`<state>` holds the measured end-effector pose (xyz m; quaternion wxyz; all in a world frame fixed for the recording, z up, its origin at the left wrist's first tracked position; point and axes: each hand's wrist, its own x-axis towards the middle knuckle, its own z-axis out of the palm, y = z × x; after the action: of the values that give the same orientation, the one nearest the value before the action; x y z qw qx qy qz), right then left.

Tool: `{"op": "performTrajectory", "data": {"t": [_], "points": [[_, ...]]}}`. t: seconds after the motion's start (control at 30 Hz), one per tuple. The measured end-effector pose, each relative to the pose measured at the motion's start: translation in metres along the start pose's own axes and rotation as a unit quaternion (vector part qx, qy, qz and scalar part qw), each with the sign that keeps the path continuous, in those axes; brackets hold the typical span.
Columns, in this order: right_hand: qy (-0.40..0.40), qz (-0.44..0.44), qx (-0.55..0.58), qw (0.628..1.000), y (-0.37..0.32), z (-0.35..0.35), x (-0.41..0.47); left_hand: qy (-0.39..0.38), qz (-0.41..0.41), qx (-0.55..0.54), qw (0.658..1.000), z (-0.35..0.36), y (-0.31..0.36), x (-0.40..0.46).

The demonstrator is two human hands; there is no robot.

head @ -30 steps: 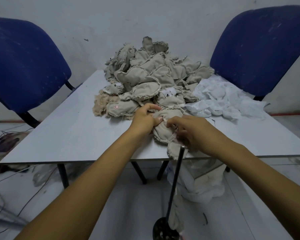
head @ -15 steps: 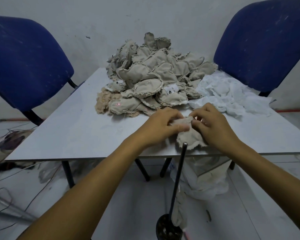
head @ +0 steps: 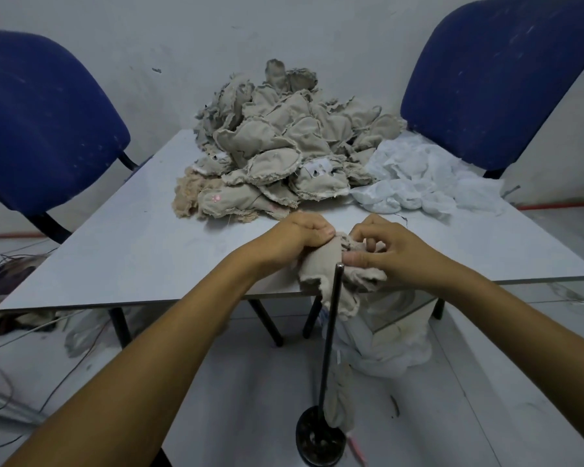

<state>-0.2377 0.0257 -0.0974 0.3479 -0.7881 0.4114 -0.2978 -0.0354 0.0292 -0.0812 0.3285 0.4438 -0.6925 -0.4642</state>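
On the smooth grey table (head: 122, 251), your left hand (head: 292, 237) and right hand (head: 390, 254) both pinch a frayed beige fabric piece (head: 327, 264) overhanging the near edge, bare tabletop to the left

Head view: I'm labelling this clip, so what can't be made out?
Head view only:
- Beige fabric piece: its top end, covered by the left hand and right hand.
- White label in the fabric pile: marks too small.
- Right blue chair: cut by the frame edge.
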Motion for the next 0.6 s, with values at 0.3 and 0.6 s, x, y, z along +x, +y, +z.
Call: {"op": "performTrajectory", "data": {"t": [0.3,0.6], "points": [[-0.028,0.006,0.026,0.999,-0.004,-0.001,0.002,-0.035,0.063,0.253,0.965,-0.002,-0.004,-0.007],[-0.023,-0.003,-0.038,0.999,-0.006,0.007,0.004,-0.001,0.005,0.121,0.993,0.000,0.001,-0.003]]}}
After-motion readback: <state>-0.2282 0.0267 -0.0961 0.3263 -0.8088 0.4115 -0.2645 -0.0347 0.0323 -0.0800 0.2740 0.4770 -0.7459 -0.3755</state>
